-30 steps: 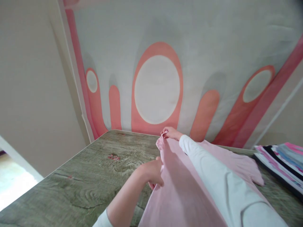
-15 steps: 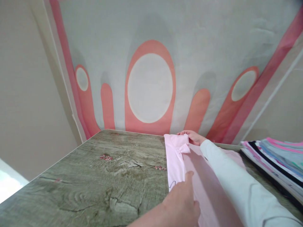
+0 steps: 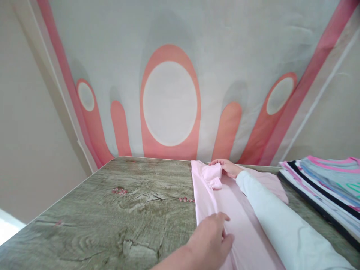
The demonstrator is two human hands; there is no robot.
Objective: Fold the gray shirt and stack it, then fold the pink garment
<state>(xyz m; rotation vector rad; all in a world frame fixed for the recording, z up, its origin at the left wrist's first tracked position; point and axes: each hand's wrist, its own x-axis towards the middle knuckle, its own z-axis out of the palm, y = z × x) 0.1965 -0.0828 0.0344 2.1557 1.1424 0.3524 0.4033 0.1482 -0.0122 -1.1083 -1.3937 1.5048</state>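
A pale pink T-shirt (image 3: pixel 236 213) with a ruffled sleeve lies on the wood-patterned table, its left side folded over in a long strip. My left hand (image 3: pixel 210 238) rests on the lower part of that folded strip, thumb and forefinger apart and slightly bent. At the far end, my right hand (image 3: pixel 227 167) reaches in under a white sleeve, its fingers closed on the shirt by the ruffled sleeve (image 3: pixel 214 175). The hand itself partly hides its fingertips. The shirt's near end runs out of view.
To the right sits a stack of folded clothes (image 3: pixel 323 191), with a grey, pink-trimmed garment on top. The wood-patterned table (image 3: pixel 135 225) extends left. Behind its far edge stands a grey wall panel (image 3: pixel 225 48) with pink-red shapes.
My left hand's pointing forefinger has bent, and the hand has slid slightly down along the fold. My right hand stays by the ruffled sleeve. The view has shifted slightly right.
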